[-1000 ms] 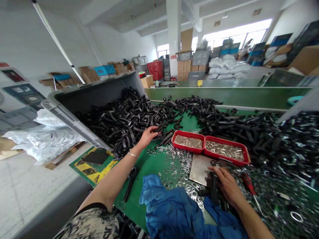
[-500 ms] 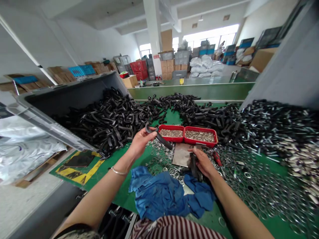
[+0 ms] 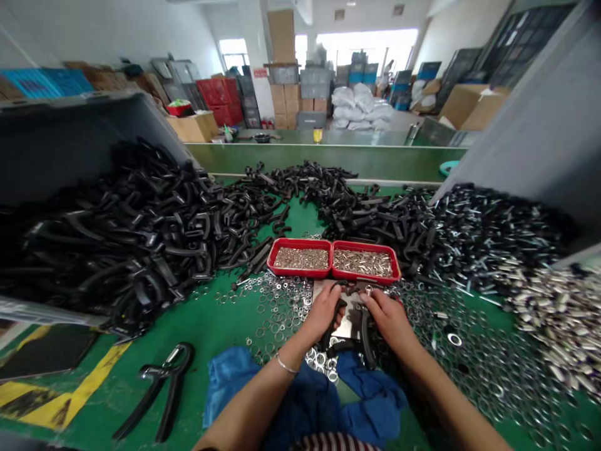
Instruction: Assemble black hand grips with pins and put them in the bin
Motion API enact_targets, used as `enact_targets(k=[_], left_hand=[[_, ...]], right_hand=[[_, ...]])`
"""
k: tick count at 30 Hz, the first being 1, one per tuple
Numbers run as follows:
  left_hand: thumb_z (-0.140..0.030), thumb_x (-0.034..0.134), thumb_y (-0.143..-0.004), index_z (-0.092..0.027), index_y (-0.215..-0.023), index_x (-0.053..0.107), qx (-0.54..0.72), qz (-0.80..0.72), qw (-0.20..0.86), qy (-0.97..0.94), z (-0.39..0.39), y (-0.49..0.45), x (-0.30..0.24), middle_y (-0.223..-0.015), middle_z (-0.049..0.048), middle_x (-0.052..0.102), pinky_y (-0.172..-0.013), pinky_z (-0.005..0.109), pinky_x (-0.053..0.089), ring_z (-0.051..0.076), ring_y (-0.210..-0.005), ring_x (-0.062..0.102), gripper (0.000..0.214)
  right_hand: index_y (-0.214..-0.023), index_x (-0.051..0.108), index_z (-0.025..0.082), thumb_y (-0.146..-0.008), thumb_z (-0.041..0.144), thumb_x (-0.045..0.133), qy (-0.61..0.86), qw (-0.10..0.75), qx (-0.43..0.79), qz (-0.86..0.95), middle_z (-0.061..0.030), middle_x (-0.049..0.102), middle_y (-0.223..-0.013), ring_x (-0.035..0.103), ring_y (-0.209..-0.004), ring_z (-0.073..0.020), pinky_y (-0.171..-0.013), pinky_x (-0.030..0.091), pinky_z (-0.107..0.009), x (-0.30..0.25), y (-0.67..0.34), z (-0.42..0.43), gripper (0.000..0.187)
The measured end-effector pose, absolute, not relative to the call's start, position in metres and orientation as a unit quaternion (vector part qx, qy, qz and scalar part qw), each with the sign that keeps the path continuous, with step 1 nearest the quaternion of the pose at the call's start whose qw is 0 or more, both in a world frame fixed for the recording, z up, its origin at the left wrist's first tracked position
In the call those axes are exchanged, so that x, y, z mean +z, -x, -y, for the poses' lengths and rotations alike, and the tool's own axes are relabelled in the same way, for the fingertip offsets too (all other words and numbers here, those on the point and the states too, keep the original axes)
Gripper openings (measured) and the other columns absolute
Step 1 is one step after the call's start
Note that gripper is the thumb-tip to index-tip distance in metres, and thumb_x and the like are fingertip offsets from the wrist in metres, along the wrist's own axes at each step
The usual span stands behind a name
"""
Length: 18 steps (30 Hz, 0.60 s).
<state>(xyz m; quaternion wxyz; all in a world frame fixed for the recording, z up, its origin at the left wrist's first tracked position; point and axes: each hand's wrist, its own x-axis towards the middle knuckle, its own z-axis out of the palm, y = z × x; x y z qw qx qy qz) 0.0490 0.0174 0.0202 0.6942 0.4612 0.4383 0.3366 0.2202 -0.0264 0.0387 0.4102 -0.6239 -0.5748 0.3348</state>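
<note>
My left hand point(image 3: 323, 313) and my right hand point(image 3: 387, 322) meet over a steel plate point(image 3: 345, 322) on the green mat. Together they grip a black hand grip trainer point(image 3: 369, 343), its curved plastic handles showing between my fingers. Its middle is hidden by my hands. Just beyond them stand two red trays, one of small metal parts point(image 3: 300, 258) and one of short metal pins point(image 3: 362, 263). Loose steel washers point(image 3: 267, 307) lie around the plate. Nearer my left forearm, a similar black grip trainer point(image 3: 162, 389) lies on the mat, untouched.
A grey bin point(image 3: 70, 119) heaped with black curved handles stands at the left, and more handles spill along the mat's far side. Metal parts pile up at the right. A blue cloth point(image 3: 300, 401) lies under my forearms. A green bench edge point(image 3: 319, 160) runs behind.
My left hand has come down from holding a black handle in the air to join my right hand on the plate. The view has swung left, bringing the lying grip trainer into sight.
</note>
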Motion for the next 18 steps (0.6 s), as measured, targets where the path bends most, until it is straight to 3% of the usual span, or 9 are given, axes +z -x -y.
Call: enact_targets(k=[6,14,18], left_hand=[[-0.056,0.041,-0.096,-0.021,-0.113,0.053,0.302,-0.462,0.657,-0.514,-0.014,-0.05,0.021,-0.057,-0.0033,0.055,-0.034,0.019,0.035,0.011,-0.037,0.05,0.041],[-0.057,0.038,-0.096,-0.018,-0.114,0.051,0.265,-0.46,0.647,-0.547,-0.012,-0.045,0.019,-0.058,-0.0029,0.057,-0.032,0.02,0.034,0.012,-0.034,0.049,0.046],[-0.062,0.038,-0.094,-0.02,-0.11,0.051,0.272,-0.465,0.639,-0.549,-0.008,-0.048,0.014,-0.057,-0.0026,0.057,-0.032,0.021,0.031,0.013,-0.033,0.049,0.047]], right_hand=[[-0.089,0.056,0.023,-0.098,0.048,0.044,0.636,0.288,0.287,0.656,-0.0043,0.066,-0.083,0.062,-0.077,-0.0221,-0.073,0.041,-0.031,0.051,-0.211,0.024,0.029],[-0.083,0.049,0.025,-0.099,0.046,0.039,0.661,0.214,0.211,0.688,-0.0058,0.065,-0.077,0.063,-0.071,-0.0236,-0.065,0.039,-0.031,0.052,-0.205,0.027,0.029],[-0.083,0.049,0.026,-0.099,0.049,0.039,0.66,0.217,0.207,0.688,-0.0071,0.066,-0.079,0.063,-0.07,-0.0243,-0.063,0.038,-0.032,0.048,-0.205,0.027,0.03]])
